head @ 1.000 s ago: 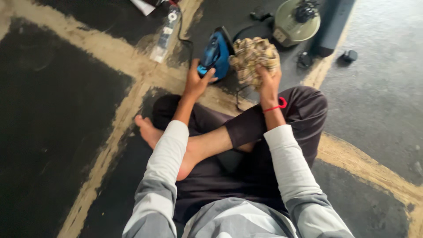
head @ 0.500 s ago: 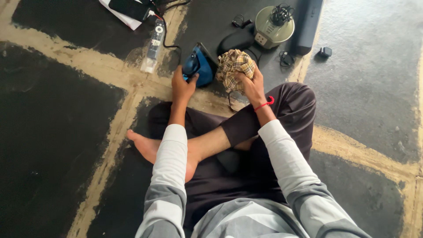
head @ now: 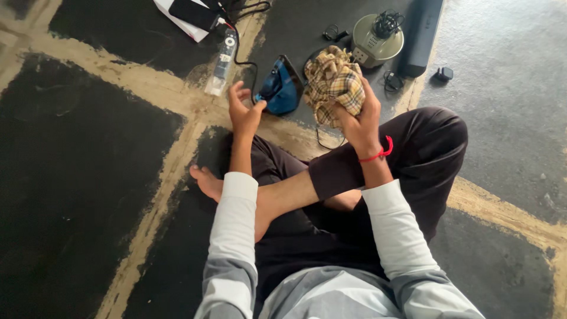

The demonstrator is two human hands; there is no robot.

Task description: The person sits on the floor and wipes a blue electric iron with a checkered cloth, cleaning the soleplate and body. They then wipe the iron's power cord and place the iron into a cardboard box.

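Note:
I sit cross-legged on a dark floor mat. My right hand [head: 361,121] is closed around a bunched tan-and-brown checked cloth [head: 334,82], held up above my right knee. A blue clothes iron [head: 282,87] rests on the floor just ahead. My left hand [head: 243,111] hovers just left of the iron with fingers spread, holding nothing. A red thread band [head: 381,153] circles my right wrist.
A white remote control [head: 223,58] lies left of the iron beside a black cord. A round olive-green device [head: 378,40] with a coiled cable stands behind the cloth, next to a long dark bar [head: 423,35]. A small black adapter [head: 444,74] lies far right.
My left hand has let go of the iron's handle and opened beside it. My right hand has lifted the bunched cloth slightly higher.

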